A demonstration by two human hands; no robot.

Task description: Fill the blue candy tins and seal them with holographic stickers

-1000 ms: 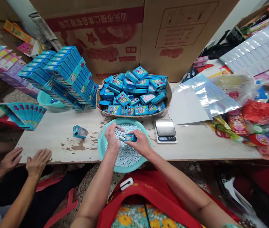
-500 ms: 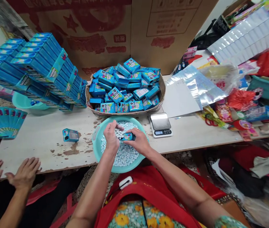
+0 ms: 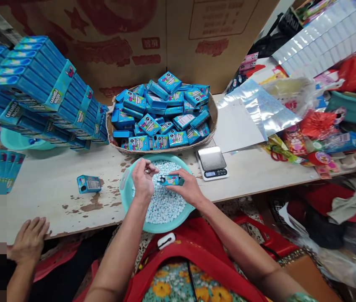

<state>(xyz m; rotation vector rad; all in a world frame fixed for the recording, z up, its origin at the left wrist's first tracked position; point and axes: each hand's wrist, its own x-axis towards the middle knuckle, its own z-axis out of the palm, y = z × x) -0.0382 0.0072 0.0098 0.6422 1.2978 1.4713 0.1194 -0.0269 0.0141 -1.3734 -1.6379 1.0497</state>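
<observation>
A turquoise basin (image 3: pixel 126 200) full of small pale candies (image 3: pixel 165 208) stands at the table's front edge. Over it, my right hand (image 3: pixel 188 186) grips a small blue candy box (image 3: pixel 171 180) by its sides, lying level with its open end toward the left. My left hand (image 3: pixel 143 178) is curled beside that end, with a few candies visible in its bent fingers. Behind the basin, a wicker basket (image 3: pixel 215 126) holds a heap of similar blue boxes (image 3: pixel 148 124). Another blue box (image 3: pixel 89 184) lies alone on the table to the left.
A digital scale (image 3: pixel 212 161) sits right of the basin. Stacked blue cartons (image 3: pixel 44 79) rise at the left, near a second turquoise bowl (image 3: pixel 11 140). A large cardboard box (image 3: pixel 178 46) blocks the back. Mixed packaging crowds the right. Another person's hand (image 3: pixel 30 237) rests at the front left.
Fewer candies show in my left hand, which has drawn slightly left from the box. My right hand keeps hold of the box. The whole view has shifted a little.
</observation>
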